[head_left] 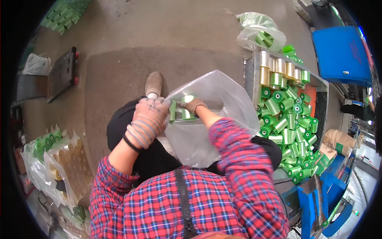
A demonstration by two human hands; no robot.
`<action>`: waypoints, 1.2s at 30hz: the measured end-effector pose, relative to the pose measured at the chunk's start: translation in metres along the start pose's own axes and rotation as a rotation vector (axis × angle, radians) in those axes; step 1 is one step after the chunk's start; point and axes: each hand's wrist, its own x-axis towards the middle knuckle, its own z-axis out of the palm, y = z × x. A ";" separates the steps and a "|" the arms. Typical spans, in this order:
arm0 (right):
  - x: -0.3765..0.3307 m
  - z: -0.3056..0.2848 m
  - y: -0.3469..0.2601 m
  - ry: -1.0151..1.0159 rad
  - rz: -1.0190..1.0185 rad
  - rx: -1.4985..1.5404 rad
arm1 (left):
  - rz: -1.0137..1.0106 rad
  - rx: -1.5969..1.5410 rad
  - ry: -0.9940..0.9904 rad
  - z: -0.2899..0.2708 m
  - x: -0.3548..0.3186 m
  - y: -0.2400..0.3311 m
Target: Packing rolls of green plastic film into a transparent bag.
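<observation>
A clear plastic bag (195, 143) lies open across my lap, its far edge standing up. My left hand (149, 119), in a striped glove, is closed on the bag's left edge. Inside the mouth of the bag is my gloved right hand (195, 105), its fingers closed across a shiny green film roll (188, 114). Another green roll (172, 110) stands between that roll and my left hand. The bag's folds blur what lies deeper in it.
On my right, a grey-edged bin (250, 75) holds many green film rolls (286, 123) and some yellowish ones. Beyond it stand a bag of rolls (262, 36) and a blue container (341, 53). Wrapped rolls (67, 163) lie left; a dark flat cart (62, 75) stands farther off.
</observation>
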 end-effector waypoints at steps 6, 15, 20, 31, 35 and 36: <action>0.103 0.069 0.049 0.229 0.043 0.179 | 0.169 -0.058 0.357 0.005 -0.010 -0.031; 0.025 -0.008 -0.027 -0.394 -0.226 -0.401 | -0.073 0.031 0.139 0.003 0.011 -0.013; -0.114 -0.168 -0.014 -0.352 -0.425 -0.060 | 0.165 0.065 0.674 -0.001 0.013 0.015; 0.036 -0.155 0.299 0.515 0.104 -0.005 | 0.355 0.080 0.193 0.033 0.059 0.076; 0.062 -0.112 0.331 0.878 0.005 0.199 | 0.265 0.189 -0.089 0.027 0.069 0.080; 0.060 -0.101 0.340 0.875 0.003 0.203 | 0.266 0.204 -0.198 0.027 0.070 0.079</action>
